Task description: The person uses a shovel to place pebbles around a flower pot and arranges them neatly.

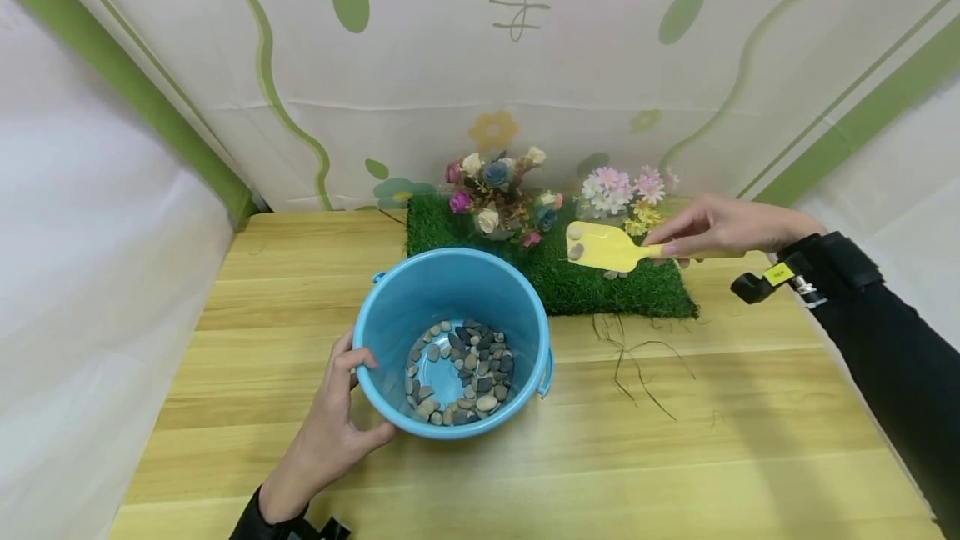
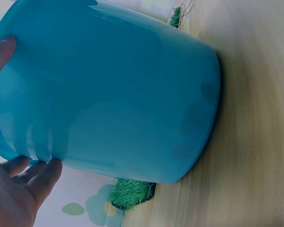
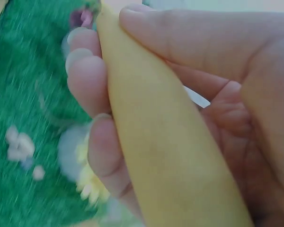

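Observation:
A blue bucket stands upright on the wooden table, with many grey and tan pebbles over its bottom. My left hand holds its near left rim, fingers over the edge and thumb against the outside; the left wrist view shows the bucket's outer wall. In my right hand is the handle of a yellow toy shovel, level above the turf mat. Two pebbles lie near the shovel's tip. The right wrist view has fingers and thumb wrapped around its handle.
Behind the bucket lies a green turf mat, bearing a mixed flower bunch and a pink, white and yellow one. A few pebbles sit on the turf under the shovel. Thin dark strands lie on the table.

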The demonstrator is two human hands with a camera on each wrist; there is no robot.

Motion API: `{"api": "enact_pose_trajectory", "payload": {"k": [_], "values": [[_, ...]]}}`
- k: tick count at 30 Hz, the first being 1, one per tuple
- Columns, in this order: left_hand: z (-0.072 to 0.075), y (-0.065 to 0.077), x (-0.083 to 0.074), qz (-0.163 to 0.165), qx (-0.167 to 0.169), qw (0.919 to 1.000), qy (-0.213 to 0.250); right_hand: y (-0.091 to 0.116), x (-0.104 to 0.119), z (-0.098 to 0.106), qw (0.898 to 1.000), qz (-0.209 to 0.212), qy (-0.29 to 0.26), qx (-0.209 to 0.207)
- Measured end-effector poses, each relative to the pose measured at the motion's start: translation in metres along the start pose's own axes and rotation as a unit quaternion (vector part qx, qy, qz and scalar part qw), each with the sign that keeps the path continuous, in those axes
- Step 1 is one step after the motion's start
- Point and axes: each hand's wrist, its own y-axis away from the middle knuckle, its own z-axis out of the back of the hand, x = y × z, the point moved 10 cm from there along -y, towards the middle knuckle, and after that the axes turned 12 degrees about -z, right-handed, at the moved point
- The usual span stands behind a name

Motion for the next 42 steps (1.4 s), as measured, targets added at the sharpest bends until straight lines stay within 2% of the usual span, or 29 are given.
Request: {"api": "enact_pose_trajectory", "payload": {"k": [7, 11, 21, 27, 42], "values": [[0.001, 0.0, 0.0, 0.001, -0.003, 1.0, 0.003, 0.008, -0.062, -0.002, 0.997, -0.062, -0.037, -0.03], [0.001, 0.001, 0.0, 0.001, -0.004, 1.0, 0.004, 0.011, -0.089, -0.005, 0.994, -0.089, -0.048, -0.039], [0.0, 0.002, 0.001, 0.005, -0.003, 1.0, 0.006, 0.011, -0.129, -0.006, 0.984, -0.156, -0.061, -0.063], [0.001, 0.001, 0.0, 0.006, -0.002, 1.0, 0.004, 0.009, -0.133, -0.008, 0.98, -0.187, -0.043, -0.056], [0.0, 0.0, 0.0, 0.007, -0.001, 1.0, 0.005, 0.001, -0.123, -0.009, 0.975, -0.215, -0.037, -0.03]]}}
